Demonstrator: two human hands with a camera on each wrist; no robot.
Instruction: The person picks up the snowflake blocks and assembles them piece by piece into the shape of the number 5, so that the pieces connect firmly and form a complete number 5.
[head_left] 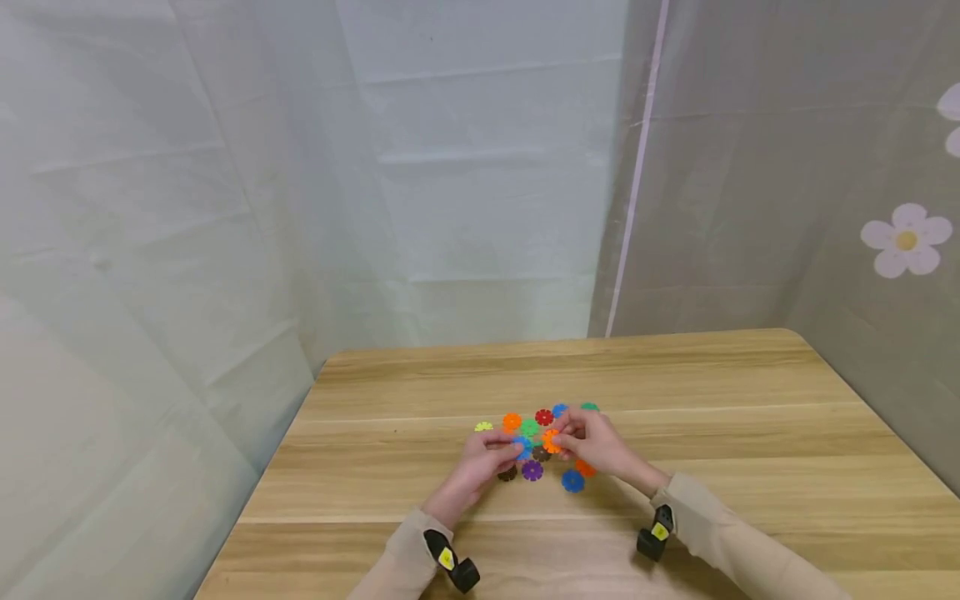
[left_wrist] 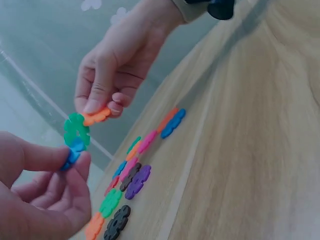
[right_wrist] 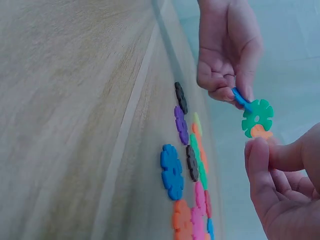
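Wooden table (head_left: 675, 383) had smooth grain, with pale crumpled sheeting behind it. Flat notched plastic discs (left_wrist: 131, 176) lay scattered mid-table. Above them, left hand (head_left: 483, 462) pinched a blue disc (left_wrist: 72, 152), right hand (head_left: 596, 442) pinched an orange disc (left_wrist: 97, 116); a green disc (left_wrist: 76, 131) stood slotted between both, fingers curled, held just off the table.

Wooden table (head_left: 750, 392) before pale curtains (head_left: 480, 167) (one flowered).

Your hands (head_left: 491, 461) meet above the loose discs (head_left: 532, 471) scattered mid-table (head_left: 750, 417); curtains (head_left: 450, 208) hang behind it
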